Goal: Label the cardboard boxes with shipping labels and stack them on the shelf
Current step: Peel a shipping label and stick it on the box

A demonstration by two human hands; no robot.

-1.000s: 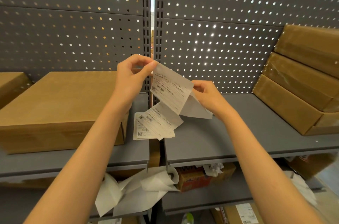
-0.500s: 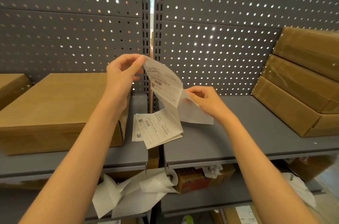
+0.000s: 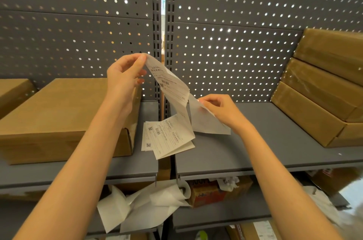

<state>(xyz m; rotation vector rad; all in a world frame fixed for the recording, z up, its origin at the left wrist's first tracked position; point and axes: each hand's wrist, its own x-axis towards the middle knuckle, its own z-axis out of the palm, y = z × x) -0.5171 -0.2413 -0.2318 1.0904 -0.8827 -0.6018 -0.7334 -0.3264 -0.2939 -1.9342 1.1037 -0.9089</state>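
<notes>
Left hand [image 3: 125, 76] pinching label [image 3: 169, 84] top corner; right hand [image 3: 220, 110] pinching backing [image 3: 206, 121] below it; label strip [image 3: 169, 137] hanging beside box [image 3: 64, 114].

Left hand [image 3: 125, 74] raised, fingertips pinched; right hand [image 3: 220, 110] lower, also pinched; both forearms extended.

Behind everything, a grey perforated metal back panel [image 3: 225, 47] is standing upright, with light shining through its round holes, and a grey slotted metal upright post [image 3: 157, 23] is running down beside a narrow bright gap. Under the front edge of the upper level, loose crumpled white backing paper sheets [image 3: 141, 206] are hanging and spilling forward. Just right of them, an orange printed carton [image 3: 208, 194] is sitting with a crumpled white paper wad [image 3: 227, 182] lying against its top.
</notes>
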